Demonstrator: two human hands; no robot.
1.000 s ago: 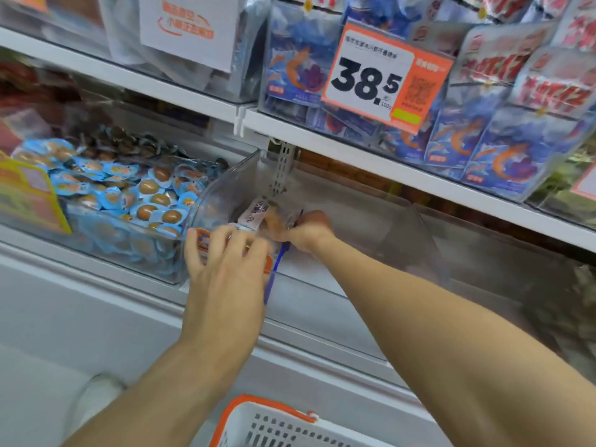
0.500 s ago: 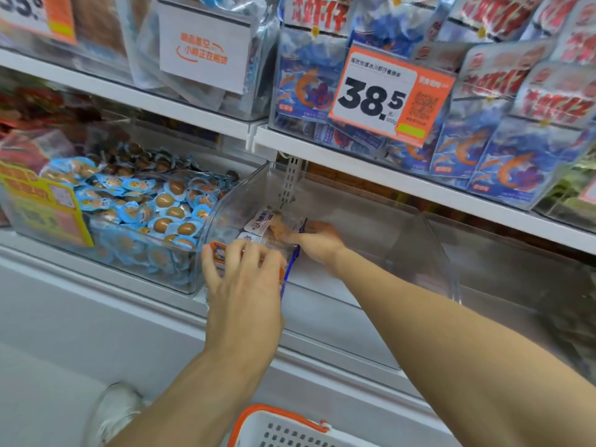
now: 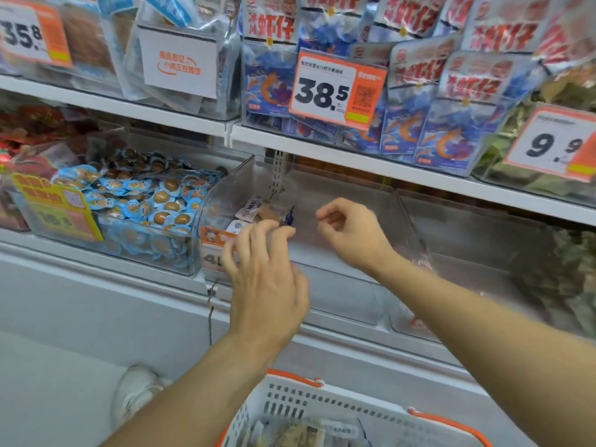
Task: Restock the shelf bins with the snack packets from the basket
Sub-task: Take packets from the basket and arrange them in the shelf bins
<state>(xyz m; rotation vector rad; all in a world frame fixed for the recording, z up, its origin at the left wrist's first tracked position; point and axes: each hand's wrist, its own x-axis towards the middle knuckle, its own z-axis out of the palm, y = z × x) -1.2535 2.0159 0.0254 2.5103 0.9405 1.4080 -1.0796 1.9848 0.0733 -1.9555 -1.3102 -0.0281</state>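
- Head view, centre of the frame: the left hand (image 3: 267, 285) hovers at the front edge of a clear shelf bin (image 3: 354, 201), fingers spread and loosely bent, grip apart and holding nothing.
- Just right of centre, the right hand (image 3: 351, 233) is over the same bin, fingers loosely curled, grip empty.
- A few snack packets (image 3: 254, 209) lie in the bin's left corner, just above the left fingertips.
- Bottom centre, the white basket (image 3: 322, 404) with orange handles holds more packets.
- Left of centre, a neighbouring bin of blue egg packets (image 3: 151, 204) is full.
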